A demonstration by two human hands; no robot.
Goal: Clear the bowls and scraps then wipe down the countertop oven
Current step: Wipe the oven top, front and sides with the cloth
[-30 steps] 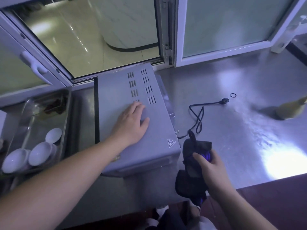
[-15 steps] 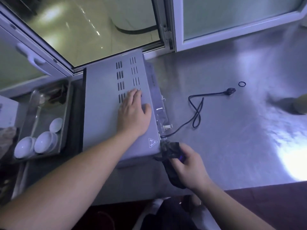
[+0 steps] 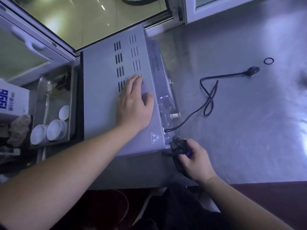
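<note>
on steel counter [image 3: 232, 130], oven [image 3: 106, 97], open window [image 3: 83, 19]

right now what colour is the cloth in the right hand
Dark, nearly black cloth, seen in the head view.

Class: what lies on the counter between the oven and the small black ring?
In the head view, the black power cord and its plug lie between the oven and the ring.

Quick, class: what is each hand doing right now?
Left hand: open, flat on the oven.
Right hand: closed, holding the dark cloth.
</note>
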